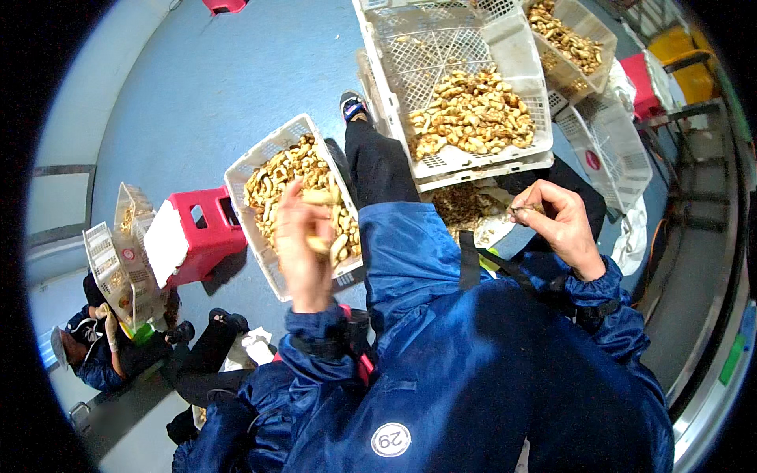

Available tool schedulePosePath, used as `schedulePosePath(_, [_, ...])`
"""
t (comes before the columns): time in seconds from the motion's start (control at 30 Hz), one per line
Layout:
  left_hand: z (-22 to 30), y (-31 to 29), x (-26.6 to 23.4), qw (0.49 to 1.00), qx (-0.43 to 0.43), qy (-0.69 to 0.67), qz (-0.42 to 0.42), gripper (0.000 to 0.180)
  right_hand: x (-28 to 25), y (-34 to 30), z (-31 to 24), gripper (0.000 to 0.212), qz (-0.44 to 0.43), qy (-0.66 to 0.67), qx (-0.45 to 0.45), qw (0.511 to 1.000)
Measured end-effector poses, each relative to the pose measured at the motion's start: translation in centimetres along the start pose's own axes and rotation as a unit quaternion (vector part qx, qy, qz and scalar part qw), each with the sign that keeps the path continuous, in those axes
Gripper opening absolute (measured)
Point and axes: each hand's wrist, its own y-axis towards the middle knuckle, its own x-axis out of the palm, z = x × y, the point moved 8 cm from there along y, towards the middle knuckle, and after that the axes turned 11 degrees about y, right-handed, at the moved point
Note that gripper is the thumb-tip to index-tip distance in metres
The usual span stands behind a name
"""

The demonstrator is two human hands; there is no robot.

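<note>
Left of centre: elongated tan mushroom-like pieces (pixel 293 162) in white perforated plastic crate (pixel 249 235), long axis slanting down-right, beneath blurred, nearer left hand (pixel 303 251) (grip cannot be told); small dark piece (pixel 520 210) pinched by right hand (pixel 566 227), right of centre.

Hands (pixel 303 256) — left blurred, right's pinched scrap (pixel 517 210) (tiny) indistinct

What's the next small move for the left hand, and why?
Probably settle the left hand onto the mushrooms in the white plastic crate on the left: it appears over them, blurred, its grip unclear, while the right hand is occupied, pinching a small dark piece.
</note>
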Motion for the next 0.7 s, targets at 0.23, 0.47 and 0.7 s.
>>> schedulePosePath(0.23, [-8.6,-0.3,-0.4,0.921,-0.210,-0.328,-0.029,0.031,2.6,0.7,-1.3,0.008,-0.019,-0.004,-0.013,1.000])
schedulePosePath(0.47, [-4.3,-3.7,14.3,0.940,-0.154,-0.131,-0.275,0.038,1.5,0.2,-2.1,0.009,0.005,0.046,-0.043,0.998])
schedulePosePath(0.7, [-3.2,-5.6,18.0,0.946,-0.095,-0.008,-0.309,0.032,0.6,0.2,-1.3,0.010,0.057,0.162,-0.102,0.980])
